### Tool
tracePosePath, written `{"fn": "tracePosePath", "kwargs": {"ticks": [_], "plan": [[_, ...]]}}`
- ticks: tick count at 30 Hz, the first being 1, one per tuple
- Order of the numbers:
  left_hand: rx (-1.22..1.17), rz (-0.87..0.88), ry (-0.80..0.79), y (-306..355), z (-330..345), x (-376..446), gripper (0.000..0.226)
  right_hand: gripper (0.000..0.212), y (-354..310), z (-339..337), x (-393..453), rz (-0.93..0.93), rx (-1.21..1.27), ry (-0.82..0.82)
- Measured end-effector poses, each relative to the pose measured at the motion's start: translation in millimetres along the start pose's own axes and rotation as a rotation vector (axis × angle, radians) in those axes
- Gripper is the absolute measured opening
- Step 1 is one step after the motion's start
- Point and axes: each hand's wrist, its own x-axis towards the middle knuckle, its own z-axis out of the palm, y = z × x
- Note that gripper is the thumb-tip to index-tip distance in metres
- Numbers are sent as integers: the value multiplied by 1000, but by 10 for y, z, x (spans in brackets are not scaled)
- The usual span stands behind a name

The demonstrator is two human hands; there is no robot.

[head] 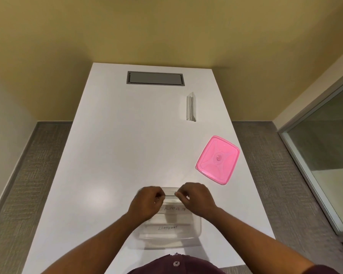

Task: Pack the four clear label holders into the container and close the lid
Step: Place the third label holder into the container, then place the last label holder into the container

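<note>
A clear plastic container (196, 233) stands on the white table near its front edge. Inside it lie clear label holders, one with a card reading ELEPHANT (167, 228) and another with partly hidden writing (173, 209). My left hand (147, 202) and my right hand (196, 200) hover over the container's far side, each pinching an end of a clear label holder (170, 194) held across the rim. One more clear label holder (191, 106) stands upright far back on the right. The pink lid (218, 160) lies flat to the right.
A grey cable hatch (154, 77) is set flush into the table (111, 155) at the far end. Grey carpet flanks the table on both sides, a yellow wall stands behind it, and a glass partition (325, 151) is at the right.
</note>
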Motion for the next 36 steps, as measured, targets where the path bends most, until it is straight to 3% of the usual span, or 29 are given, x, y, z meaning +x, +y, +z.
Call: {"fn": "tracePosePath", "kwargs": {"ticks": [4,9,12,16,22,25,29,36], "plan": [[-109,-68,225,104,-250,398,6,26,106,-191,419,36,52,95],[-78,-73,250,-15,-460,921,11,22,268,-423,1038,138,52,81],[-41,-114,189,-269,-480,1183,24,19,397,-510,1452,225,130,64],[109,-248,-57,-677,-396,1493,64,17,608,-576,1971,356,265,54],[357,-322,-231,-1183,-249,1866,101,14,1020,-568,2735,626,450,45],[366,-338,-317,-1318,-94,1902,117,51,1193,-574,3116,685,463,48],[351,-302,-264,-1475,49,1866,122,69,1365,-559,3646,748,355,40],[323,-299,-294,-1574,71,1883,119,60,1522,-403,4054,781,216,27]]}}
